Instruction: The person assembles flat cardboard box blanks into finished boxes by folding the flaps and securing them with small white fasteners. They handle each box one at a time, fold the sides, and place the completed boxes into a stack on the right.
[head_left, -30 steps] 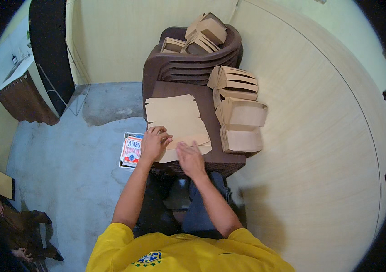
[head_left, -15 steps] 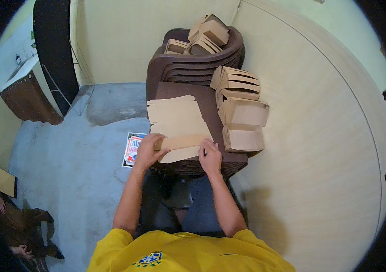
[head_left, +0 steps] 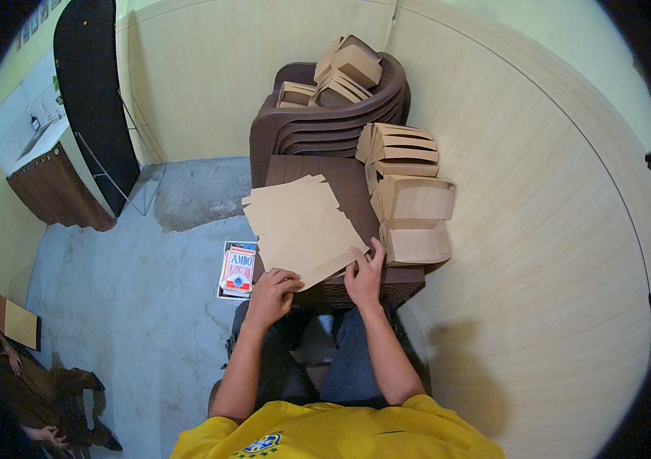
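A flat brown cardboard box blank [head_left: 299, 222], with notched edges, lies slanted on the seat of the brown stacked chairs [head_left: 333, 183] in front of me. My left hand [head_left: 272, 297] has curled fingers closed on the blank's near-left corner. At its near-right corner is my right hand [head_left: 365, 275], its fingers apart and one or more fingertips touching the edge. The fold strip along the near edge now lies almost flat.
Folded cardboard boxes [head_left: 417, 200] are nested along the seat's right side, beside the wall. More boxes [head_left: 348, 65] rest on the chair back. On the floor at left stands a small container of card packs [head_left: 238, 269]. Another person [head_left: 50, 390] is at the lower left.
The blank has turned and slid toward me. Its near strip, folded up before, has come down. My left hand moved right and nearer; the right fingers have spread.
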The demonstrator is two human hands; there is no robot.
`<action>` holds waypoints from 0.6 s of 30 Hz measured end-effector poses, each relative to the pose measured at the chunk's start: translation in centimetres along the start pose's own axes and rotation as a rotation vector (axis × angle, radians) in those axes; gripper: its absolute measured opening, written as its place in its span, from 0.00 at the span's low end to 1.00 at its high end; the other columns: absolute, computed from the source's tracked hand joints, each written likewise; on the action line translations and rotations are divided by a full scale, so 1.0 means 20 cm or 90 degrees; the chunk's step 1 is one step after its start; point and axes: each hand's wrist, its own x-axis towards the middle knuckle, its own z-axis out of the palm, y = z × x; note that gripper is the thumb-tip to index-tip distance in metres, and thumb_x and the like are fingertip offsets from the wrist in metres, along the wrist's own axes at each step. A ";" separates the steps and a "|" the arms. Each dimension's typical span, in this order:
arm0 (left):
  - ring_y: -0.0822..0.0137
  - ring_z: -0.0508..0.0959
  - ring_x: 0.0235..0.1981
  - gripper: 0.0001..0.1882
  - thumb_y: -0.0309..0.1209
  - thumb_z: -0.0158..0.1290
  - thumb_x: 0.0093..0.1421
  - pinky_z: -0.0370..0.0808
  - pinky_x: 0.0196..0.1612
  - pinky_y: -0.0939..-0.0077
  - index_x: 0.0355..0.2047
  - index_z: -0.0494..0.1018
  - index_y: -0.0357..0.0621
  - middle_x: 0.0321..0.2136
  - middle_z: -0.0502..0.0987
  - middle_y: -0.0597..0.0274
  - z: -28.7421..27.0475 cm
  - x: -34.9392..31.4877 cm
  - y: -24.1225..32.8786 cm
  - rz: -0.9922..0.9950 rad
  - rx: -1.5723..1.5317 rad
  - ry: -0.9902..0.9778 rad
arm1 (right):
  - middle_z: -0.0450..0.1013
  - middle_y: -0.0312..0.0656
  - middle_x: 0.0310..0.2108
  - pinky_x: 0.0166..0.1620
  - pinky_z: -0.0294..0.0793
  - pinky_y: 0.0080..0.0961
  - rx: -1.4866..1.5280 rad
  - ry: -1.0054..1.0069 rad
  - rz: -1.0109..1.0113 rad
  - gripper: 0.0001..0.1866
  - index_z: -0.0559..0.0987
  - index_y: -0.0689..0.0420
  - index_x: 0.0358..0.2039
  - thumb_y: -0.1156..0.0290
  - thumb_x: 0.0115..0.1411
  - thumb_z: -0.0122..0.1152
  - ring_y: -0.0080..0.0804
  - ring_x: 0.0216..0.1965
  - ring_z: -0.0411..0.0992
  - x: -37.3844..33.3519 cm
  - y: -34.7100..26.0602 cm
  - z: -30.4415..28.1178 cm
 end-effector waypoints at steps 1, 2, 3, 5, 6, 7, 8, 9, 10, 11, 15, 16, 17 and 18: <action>0.54 0.80 0.54 0.18 0.18 0.62 0.51 0.78 0.58 0.58 0.41 0.86 0.50 0.49 0.84 0.61 0.00 0.00 -0.01 0.021 0.007 -0.001 | 0.61 0.61 0.68 0.67 0.70 0.50 -0.021 0.013 0.004 0.24 0.82 0.61 0.57 0.80 0.58 0.66 0.62 0.68 0.64 0.00 0.01 0.00; 0.54 0.80 0.54 0.18 0.18 0.62 0.51 0.77 0.59 0.58 0.42 0.87 0.50 0.49 0.83 0.61 -0.01 0.00 -0.01 0.028 0.017 -0.016 | 0.61 0.61 0.68 0.67 0.72 0.49 -0.035 0.019 0.023 0.24 0.81 0.63 0.57 0.79 0.59 0.66 0.61 0.67 0.65 0.00 0.01 -0.01; 0.55 0.80 0.55 0.19 0.19 0.61 0.52 0.77 0.59 0.58 0.43 0.87 0.51 0.50 0.83 0.62 -0.01 0.00 -0.01 0.019 0.032 -0.043 | 0.61 0.60 0.68 0.66 0.73 0.49 -0.044 0.022 0.063 0.24 0.80 0.64 0.58 0.79 0.59 0.67 0.61 0.67 0.66 0.00 0.01 -0.01; 0.55 0.79 0.56 0.17 0.19 0.60 0.53 0.77 0.60 0.59 0.42 0.87 0.52 0.51 0.83 0.63 -0.02 0.01 -0.01 0.031 0.049 -0.055 | 0.60 0.59 0.69 0.64 0.76 0.46 0.017 0.018 0.117 0.26 0.79 0.66 0.59 0.79 0.59 0.68 0.58 0.66 0.68 0.02 0.00 0.00; 0.55 0.79 0.57 0.17 0.20 0.60 0.54 0.76 0.61 0.59 0.42 0.87 0.52 0.51 0.83 0.63 -0.02 0.01 -0.01 0.030 0.062 -0.071 | 0.59 0.59 0.69 0.63 0.78 0.45 0.062 0.015 0.161 0.26 0.78 0.66 0.59 0.80 0.59 0.69 0.57 0.65 0.69 0.03 -0.01 0.00; 0.55 0.78 0.57 0.16 0.20 0.59 0.55 0.76 0.60 0.59 0.42 0.87 0.52 0.51 0.83 0.64 -0.03 0.02 0.00 0.030 0.066 -0.084 | 0.60 0.58 0.69 0.62 0.79 0.44 0.048 0.026 0.156 0.27 0.78 0.66 0.60 0.81 0.59 0.69 0.56 0.65 0.70 0.03 -0.02 0.01; 0.55 0.78 0.57 0.16 0.20 0.59 0.56 0.76 0.60 0.58 0.43 0.86 0.51 0.51 0.83 0.64 -0.04 0.03 0.00 0.030 0.071 -0.100 | 0.60 0.57 0.69 0.61 0.80 0.42 0.047 0.037 0.157 0.28 0.78 0.66 0.60 0.82 0.58 0.70 0.54 0.65 0.71 0.04 -0.03 0.02; 0.54 0.78 0.57 0.16 0.21 0.58 0.57 0.76 0.60 0.58 0.43 0.86 0.51 0.51 0.82 0.64 -0.05 0.05 0.00 0.027 0.080 -0.113 | 0.61 0.57 0.68 0.60 0.82 0.40 0.055 0.043 0.189 0.28 0.77 0.66 0.61 0.83 0.58 0.70 0.53 0.64 0.71 0.04 -0.04 0.03; 0.55 0.78 0.56 0.16 0.22 0.58 0.57 0.75 0.59 0.59 0.44 0.85 0.50 0.49 0.82 0.64 -0.05 0.06 0.00 0.025 0.081 -0.110 | 0.63 0.56 0.67 0.58 0.83 0.39 0.044 0.064 0.152 0.29 0.77 0.65 0.61 0.84 0.58 0.70 0.53 0.63 0.72 0.04 -0.06 0.04; 0.55 0.78 0.55 0.15 0.22 0.57 0.58 0.74 0.59 0.59 0.44 0.85 0.49 0.48 0.81 0.64 -0.05 0.07 0.00 0.020 0.084 -0.104 | 0.65 0.56 0.66 0.56 0.84 0.38 0.043 0.078 0.146 0.30 0.77 0.65 0.62 0.84 0.57 0.70 0.52 0.62 0.73 0.03 -0.07 0.04; 0.52 0.78 0.53 0.16 0.29 0.59 0.58 0.73 0.58 0.57 0.48 0.82 0.48 0.47 0.79 0.59 -0.07 0.10 -0.02 0.022 0.095 -0.086 | 0.73 0.52 0.55 0.52 0.86 0.35 0.089 0.040 0.187 0.29 0.78 0.64 0.61 0.85 0.58 0.70 0.47 0.55 0.79 0.03 -0.09 0.02; 0.51 0.78 0.53 0.17 0.30 0.60 0.58 0.74 0.58 0.56 0.49 0.82 0.48 0.48 0.79 0.57 -0.08 0.10 -0.02 0.011 0.067 -0.079 | 0.74 0.52 0.54 0.51 0.86 0.34 0.060 0.016 0.202 0.30 0.76 0.64 0.63 0.85 0.59 0.69 0.46 0.53 0.80 0.03 -0.09 0.01; 0.50 0.78 0.53 0.17 0.32 0.61 0.58 0.74 0.58 0.54 0.49 0.82 0.48 0.49 0.78 0.55 -0.08 0.10 -0.03 0.000 0.039 -0.071 | 0.75 0.51 0.53 0.50 0.86 0.33 0.040 0.000 0.206 0.31 0.75 0.63 0.65 0.85 0.60 0.69 0.44 0.51 0.81 0.04 -0.08 0.00; 0.49 0.78 0.53 0.18 0.34 0.61 0.58 0.75 0.57 0.52 0.50 0.82 0.48 0.50 0.78 0.53 -0.09 0.10 -0.03 -0.022 0.016 -0.066 | 0.75 0.50 0.52 0.49 0.85 0.32 0.020 -0.027 0.234 0.33 0.73 0.63 0.67 0.84 0.60 0.69 0.42 0.49 0.81 0.04 -0.07 -0.01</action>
